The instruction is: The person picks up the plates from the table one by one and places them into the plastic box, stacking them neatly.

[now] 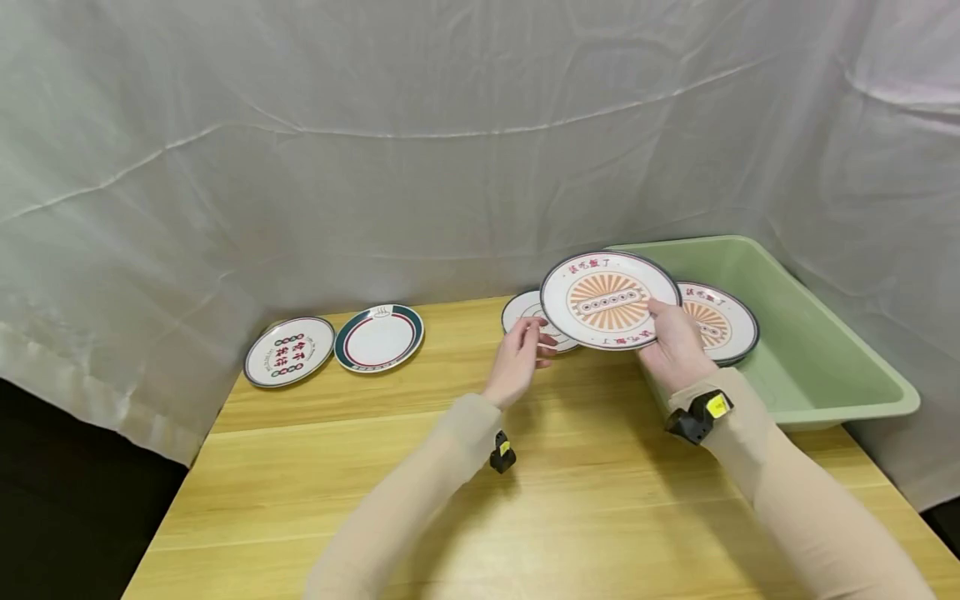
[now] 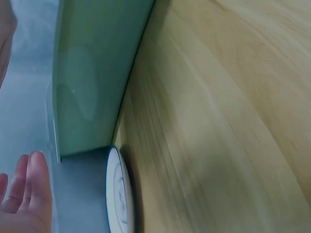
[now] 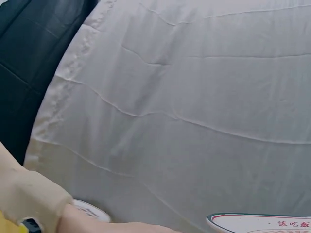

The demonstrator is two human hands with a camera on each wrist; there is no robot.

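Observation:
My right hand (image 1: 675,346) pinches the right edge of a white plate (image 1: 555,300) with a dark rim, an orange sunburst and red characters. The plate is raised in front of the bin's left end; part of its edge (image 3: 262,224) shows in the right wrist view. My left hand (image 1: 517,354) is just left of this plate, its fingers (image 2: 38,179) loosely extended and holding nothing. Behind both lies another white plate (image 1: 516,312) on the table, partly hidden by the held plate and my left hand.
A green bin (image 1: 832,350) stands at the right with a similar sunburst plate (image 1: 738,329) in it. On the wooden table (image 1: 315,483), a green-rimmed plate (image 1: 375,340) and a white plate with red characters (image 1: 258,358) lie side by side at the left. A grey curtain (image 1: 420,167) hangs behind.

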